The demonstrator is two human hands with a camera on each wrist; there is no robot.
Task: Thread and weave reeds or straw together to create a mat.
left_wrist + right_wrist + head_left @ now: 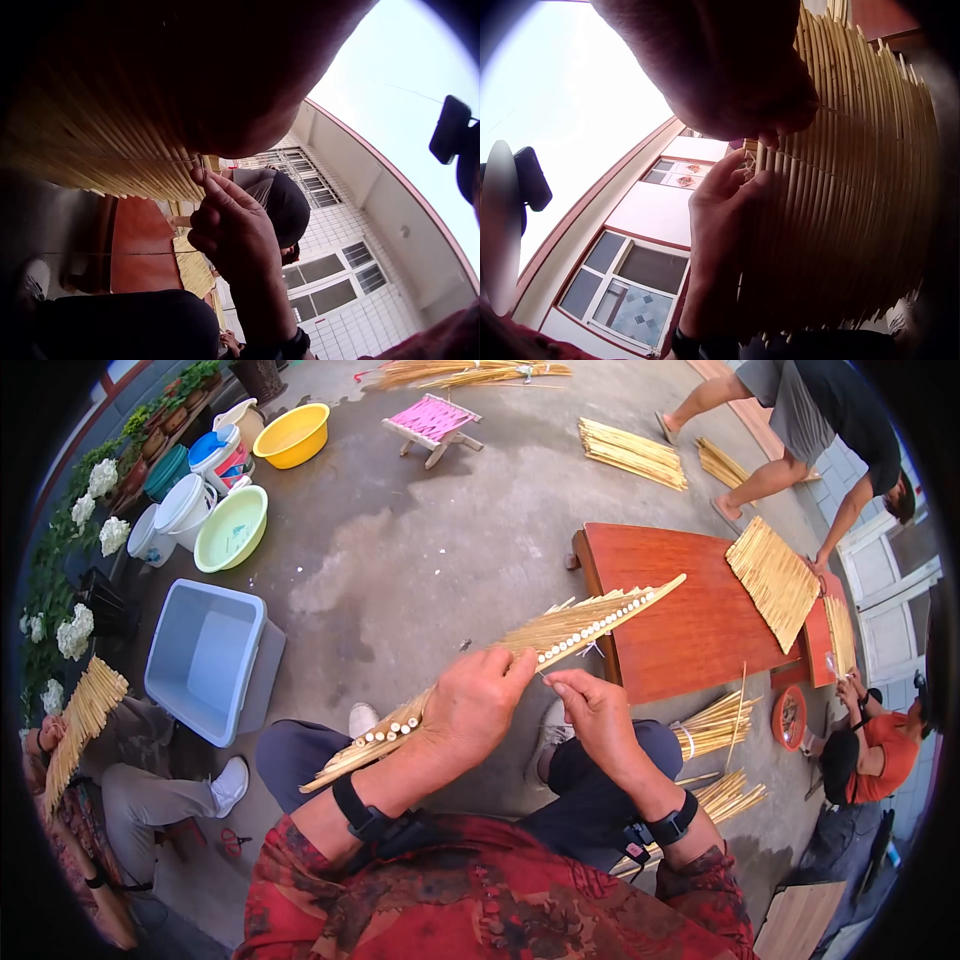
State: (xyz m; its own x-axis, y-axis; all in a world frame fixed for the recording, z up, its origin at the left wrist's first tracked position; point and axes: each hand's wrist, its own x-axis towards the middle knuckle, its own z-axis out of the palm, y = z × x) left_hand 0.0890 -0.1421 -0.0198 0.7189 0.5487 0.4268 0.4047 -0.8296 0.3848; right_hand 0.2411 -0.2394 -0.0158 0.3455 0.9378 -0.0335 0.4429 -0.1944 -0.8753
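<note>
Plainly, my left grip held the stalk mat by its near edge, thumb laid over the stalks. The mat slanted in front of me from near left to far right, pale round cut ends showing along it. My right grip was just beside that edge, thumb and forefinger pinched together on what looked like thread (too fine for me to make out its whole run).

To the far right, a low red-brown bench bore a second mat, and a person in dark clothes bent toward it. Bundled stalks lay on the near right. On the left stood a blue-grey tub.
</note>
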